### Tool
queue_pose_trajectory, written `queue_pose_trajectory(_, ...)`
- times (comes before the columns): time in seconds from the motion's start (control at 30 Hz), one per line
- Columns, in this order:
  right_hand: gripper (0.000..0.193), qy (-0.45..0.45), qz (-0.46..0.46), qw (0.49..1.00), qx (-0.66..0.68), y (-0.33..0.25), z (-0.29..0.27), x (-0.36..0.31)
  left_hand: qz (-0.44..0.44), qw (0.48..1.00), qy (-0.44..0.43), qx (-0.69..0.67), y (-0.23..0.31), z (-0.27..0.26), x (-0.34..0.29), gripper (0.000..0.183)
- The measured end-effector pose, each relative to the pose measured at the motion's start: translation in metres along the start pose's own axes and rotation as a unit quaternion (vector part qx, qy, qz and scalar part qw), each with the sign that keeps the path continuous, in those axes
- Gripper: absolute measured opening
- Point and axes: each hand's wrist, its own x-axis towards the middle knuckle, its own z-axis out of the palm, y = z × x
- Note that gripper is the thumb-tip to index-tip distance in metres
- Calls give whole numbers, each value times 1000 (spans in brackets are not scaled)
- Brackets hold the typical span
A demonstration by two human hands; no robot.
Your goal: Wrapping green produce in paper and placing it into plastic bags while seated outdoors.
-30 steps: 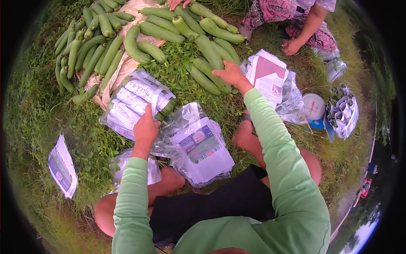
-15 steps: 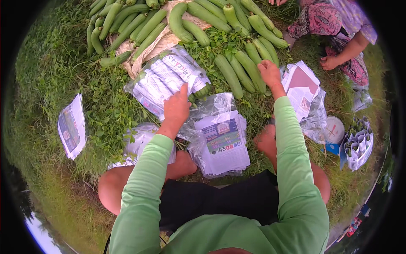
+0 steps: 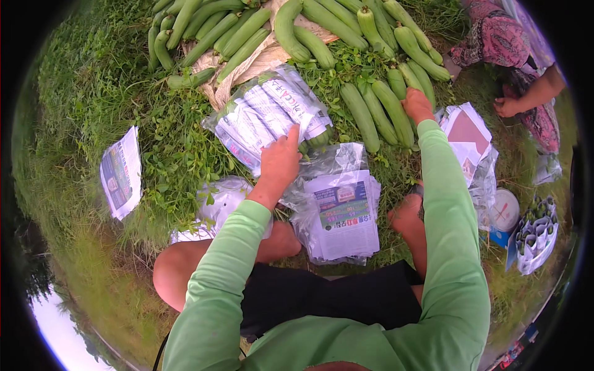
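We lay our left hand [image 3: 281, 162] flat, fingers spread, on the clear bag of wrapped gourds [image 3: 272, 117] lying in the grass, while our right hand [image 3: 417, 105] closes over a green gourd [image 3: 396, 111] beside it.

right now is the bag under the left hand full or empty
Full: the clear bag under the left hand bulges with paper-wrapped gourds.

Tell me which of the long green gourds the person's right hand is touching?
The right hand rests on the rightmost gourd of the three lying side by side on the grass, nearest the green sleeve.
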Motion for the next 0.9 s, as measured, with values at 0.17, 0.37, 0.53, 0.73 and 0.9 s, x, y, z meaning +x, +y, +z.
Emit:
queue_pose_trajectory(0.17, 42, -7, 16, 1000, 2, 8, 5, 5, 10, 1000, 8, -6, 5, -1, 1, 78)
queue_pose_trajectory(0.37, 53, -39, 87, 995, 28, -7, -25, -13, 7, 1000, -3, -17, 7, -5, -1, 78)
queue_pose_trajectory(0.53, 58, -28, 63, 995, 69, -17, -50, -47, -6, 1000, 7, -11, -5, -5, -8, 79)
queue_pose_trajectory(0.73, 54, 103, 20, 992, 74, -2, -50, -84, 24, 999, 15, -19, -2, 1, -10, 81)
queue_pose_trajectory(0.9, 60, 101, -31, 972, 211, 37, -68, -90, 66, 993, 37, -92, 3, -4, -13, 85)
